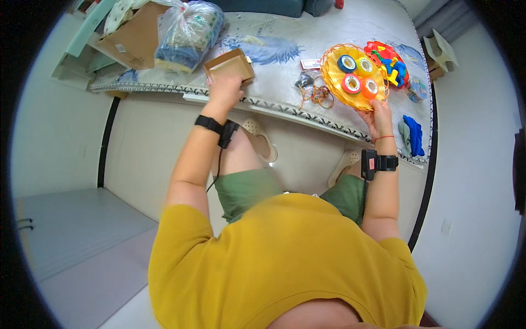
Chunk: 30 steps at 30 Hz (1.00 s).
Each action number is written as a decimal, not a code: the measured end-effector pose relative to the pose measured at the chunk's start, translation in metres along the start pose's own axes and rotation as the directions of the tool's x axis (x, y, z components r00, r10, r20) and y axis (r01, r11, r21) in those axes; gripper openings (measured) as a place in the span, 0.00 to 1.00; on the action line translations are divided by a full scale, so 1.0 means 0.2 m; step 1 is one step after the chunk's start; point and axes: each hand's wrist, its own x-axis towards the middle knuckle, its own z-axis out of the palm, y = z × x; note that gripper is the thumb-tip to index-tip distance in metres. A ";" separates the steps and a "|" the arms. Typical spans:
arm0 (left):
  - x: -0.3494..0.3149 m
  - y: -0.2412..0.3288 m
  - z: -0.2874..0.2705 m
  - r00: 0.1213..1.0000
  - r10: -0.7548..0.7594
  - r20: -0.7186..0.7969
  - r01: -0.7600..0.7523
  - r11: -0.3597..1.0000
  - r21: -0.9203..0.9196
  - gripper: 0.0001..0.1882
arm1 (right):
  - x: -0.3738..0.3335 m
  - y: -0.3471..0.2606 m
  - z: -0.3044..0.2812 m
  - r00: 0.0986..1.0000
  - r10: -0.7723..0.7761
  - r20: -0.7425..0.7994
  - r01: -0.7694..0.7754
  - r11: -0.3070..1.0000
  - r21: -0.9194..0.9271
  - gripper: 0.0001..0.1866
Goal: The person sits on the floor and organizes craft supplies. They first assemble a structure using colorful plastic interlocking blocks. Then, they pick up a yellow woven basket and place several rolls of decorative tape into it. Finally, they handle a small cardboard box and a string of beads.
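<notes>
At the near edge of the bed, my left hand (226,92) is closed on the near side of a small open cardboard box (242,59); some of its fingers are hidden. My right hand (379,117) grips the lower rim of a round yellow woven basket (330,78), thumb on the rim and the other fingers partly out of sight. Inside the basket lie several ring-shaped spools with white centres, among them a blue spool (347,64) and a red spool (351,84). The basket rests on or just above the bed; I cannot tell which.
Beside the basket are a red tray (378,47) of colourful plastic pieces, tangled cords (318,96), a clear container (417,89) and blue cloth (413,135). A large carton (131,41) and a stuffed plastic bag (192,33) stand far left on the bed (285,90).
</notes>
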 end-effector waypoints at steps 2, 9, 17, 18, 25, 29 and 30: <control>0.02 0.00 0.05 0.994 0.006 -0.106 -0.006 1.000 0.002 0.07 | -0.02 -0.01 0.08 0.999 -0.044 0.012 0.043 0.999 0.029 0.22; 0.04 -0.07 -0.08 0.974 -0.130 -0.183 0.109 0.987 -0.120 0.11 | 0.19 0.16 0.33 0.861 -0.412 0.299 0.508 0.728 -0.459 0.21; -0.10 -0.03 -0.37 0.920 -0.166 -0.354 0.079 0.966 -0.248 0.13 | 0.21 0.27 0.78 0.966 -0.114 0.234 0.147 0.981 -0.128 0.20; -0.11 -0.02 -0.40 0.915 -0.157 -0.371 0.062 0.965 -0.256 0.13 | 0.26 0.32 0.76 0.945 -0.176 0.276 0.251 0.930 -0.268 0.20; -0.16 0.03 -0.45 0.951 -0.037 -0.307 -0.040 0.970 -0.239 0.14 | 0.28 0.50 1.06 0.941 0.174 0.290 -0.206 0.975 0.084 0.22; -0.15 0.09 -0.42 0.955 0.050 -0.292 -0.117 0.969 -0.216 0.13 | 0.33 0.59 1.00 0.885 0.174 0.432 -0.281 0.939 0.198 0.20; -0.14 0.12 -0.42 0.954 0.088 -0.286 -0.152 0.966 -0.207 0.12 | 0.30 0.58 0.97 0.919 0.203 0.339 -0.258 0.958 0.128 0.21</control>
